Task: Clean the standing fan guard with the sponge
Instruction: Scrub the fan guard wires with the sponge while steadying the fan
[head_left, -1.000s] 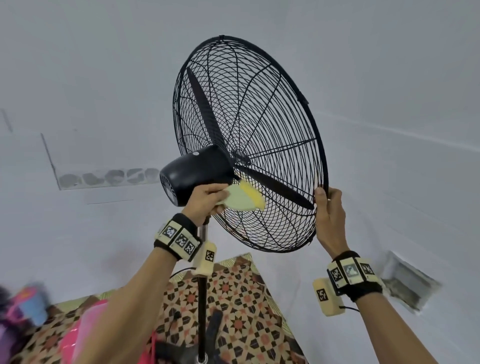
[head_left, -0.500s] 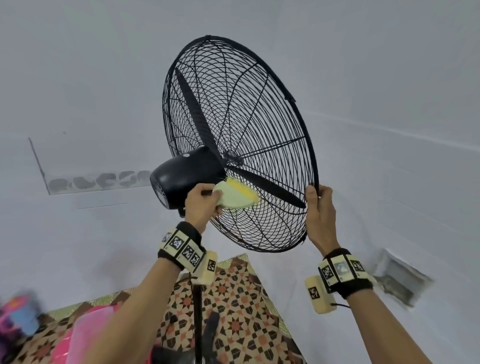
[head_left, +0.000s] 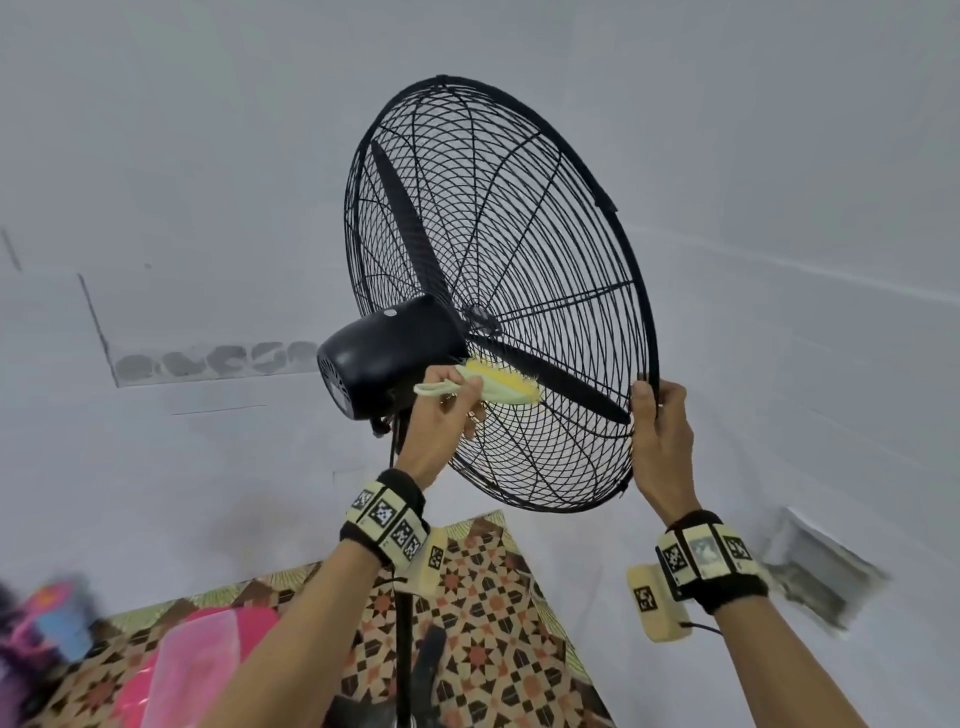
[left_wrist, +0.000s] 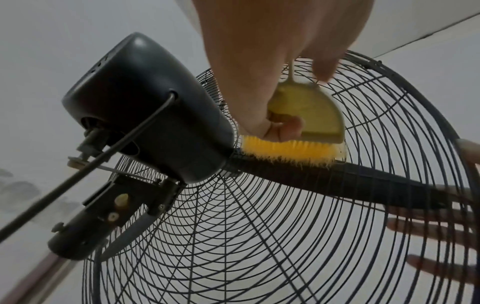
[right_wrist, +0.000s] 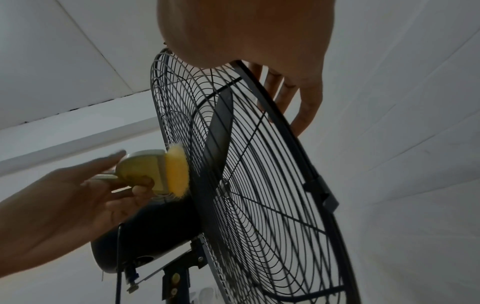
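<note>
Since the earlier frames the sponge (head_left: 501, 387) has been carried up along the rear guard, from below the motor (head_left: 387, 356) to a spot just beside it, and its yellow bristled face is now seen pressed against the wires. The right hand (head_left: 662, 441) has been kept on the rim at the same place.

The sponge is held by the left hand (head_left: 441, 415): its pale backing is pinched between thumb and curled fingers (left_wrist: 288, 127), and a thin loop (head_left: 434, 388) at its back end is seen sticking out past the thumb. In the left wrist view the yellow face (left_wrist: 288, 151) is laid along the wires directly over the dark blade (left_wrist: 350, 181) inside the cage, right next to the motor housing (left_wrist: 145, 111). In the right wrist view the same face (right_wrist: 176, 170) is seen flat against the rear guard (right_wrist: 259, 185).

The guard (head_left: 519, 249) is tilted, with its front turned away toward the wall. Its right rim is gripped by the right hand, thumb on the near side and fingers (right_wrist: 285, 92) wrapped round to the far side.

Below, the pole (head_left: 402, 649) is seen standing on a patterned floor mat (head_left: 493, 623), with a pink object (head_left: 192, 670), blurred, at the mat's left edge.
</note>
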